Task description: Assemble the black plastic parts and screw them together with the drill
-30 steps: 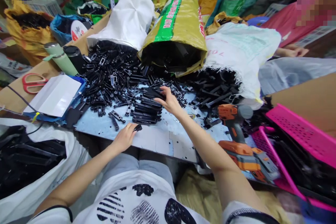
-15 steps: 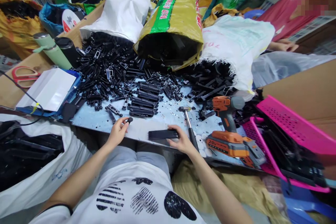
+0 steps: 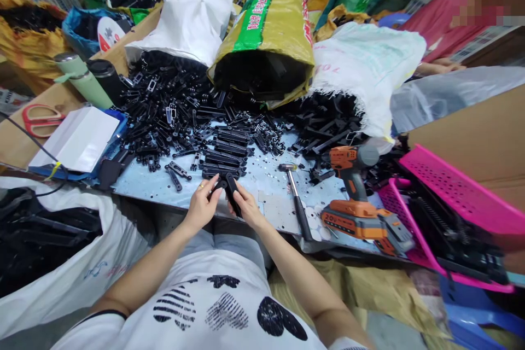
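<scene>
Above the table's front edge my two hands meet over black plastic parts. My right hand (image 3: pixel 249 208) is closed round a long black plastic bar (image 3: pixel 232 194), now tilted steeply with its upper end near my left fingers. My left hand (image 3: pixel 202 206) pinches a small black part (image 3: pixel 222 184) with a rounded end, against the top of the bar. Whether the two parts are joined I cannot tell. Just beyond my hands lies a row of black bars (image 3: pixel 225 156), side by side. A hammer (image 3: pixel 296 197) with a dark handle lies to the right.
An orange cordless drill (image 3: pixel 350 191) stands right of the hammer, beside a pink basket (image 3: pixel 430 240) of black parts. Heaped black parts (image 3: pixel 164 104) spill from a white sack (image 3: pixel 188 16) and a yellow sack (image 3: pixel 283 22). Another person's hand (image 3: pixel 441 67) shows at far right.
Both hands have come together. The right hand has moved left and turned the black bar from level to steep. My left hand has brought its small part right, against the bar.
</scene>
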The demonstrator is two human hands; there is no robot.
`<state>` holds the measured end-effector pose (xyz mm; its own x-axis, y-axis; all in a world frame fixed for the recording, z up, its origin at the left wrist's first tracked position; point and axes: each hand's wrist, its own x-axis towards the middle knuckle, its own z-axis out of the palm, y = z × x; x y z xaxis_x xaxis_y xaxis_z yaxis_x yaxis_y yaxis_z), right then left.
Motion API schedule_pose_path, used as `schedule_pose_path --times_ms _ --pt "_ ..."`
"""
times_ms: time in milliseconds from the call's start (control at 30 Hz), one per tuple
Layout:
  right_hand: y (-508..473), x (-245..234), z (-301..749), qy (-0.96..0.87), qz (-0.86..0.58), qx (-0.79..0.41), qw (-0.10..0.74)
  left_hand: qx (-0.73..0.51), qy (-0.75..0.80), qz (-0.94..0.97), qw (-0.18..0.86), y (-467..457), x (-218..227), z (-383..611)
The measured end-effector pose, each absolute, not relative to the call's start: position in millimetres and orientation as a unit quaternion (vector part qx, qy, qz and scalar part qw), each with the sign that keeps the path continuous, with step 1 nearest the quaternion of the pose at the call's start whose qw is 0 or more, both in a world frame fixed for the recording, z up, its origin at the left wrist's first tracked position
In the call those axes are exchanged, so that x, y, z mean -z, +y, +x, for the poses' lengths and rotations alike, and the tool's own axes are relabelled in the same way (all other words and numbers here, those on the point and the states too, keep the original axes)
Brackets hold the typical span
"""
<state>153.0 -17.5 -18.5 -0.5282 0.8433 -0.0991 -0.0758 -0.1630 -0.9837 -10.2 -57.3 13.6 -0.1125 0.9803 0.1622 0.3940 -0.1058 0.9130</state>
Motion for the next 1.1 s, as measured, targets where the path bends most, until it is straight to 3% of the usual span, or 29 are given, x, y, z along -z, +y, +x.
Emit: schedule_pose_path --times_ms 167,433,567,700,767,833,967,1100 --pt "-16 11 174 -0.656 -0.354 -0.592 0.307 -0.42 0.571 0.648 0.277 -57 -24 -15" --pt "-40 19 151 -0.667 -0.376 -0.521 0.377 -0.512 0.576 0.61 0.185 -54 -26 12" --pt "-22 15 157 -0.757 -0.372 -0.451 0.292 -0.501 0.63 0.552 0.22 -57 -2 15" --pt "62 3 193 -0.803 -0.48 -0.257 0.243 -0.394 0.7 0.57 0.173 -63 10 10" --pt "121 -4 218 -0.78 -0.573 -0.098 0.231 -0.296 0.655 0.683 0.133 -60 7 4" --pt "176 -10 241 -0.763 -0.624 0.039 0.163 -0.19 0.567 0.792 0.125 -52 2 -1" --pt "245 -17 264 -0.788 -0.599 0.071 0.124 -0.06 0.487 0.863 0.122 -35 -5 -1" --pt "264 -14 266 -0.806 -0.575 0.066 0.122 -0.05 0.513 0.851 0.098 -30 -3 5"
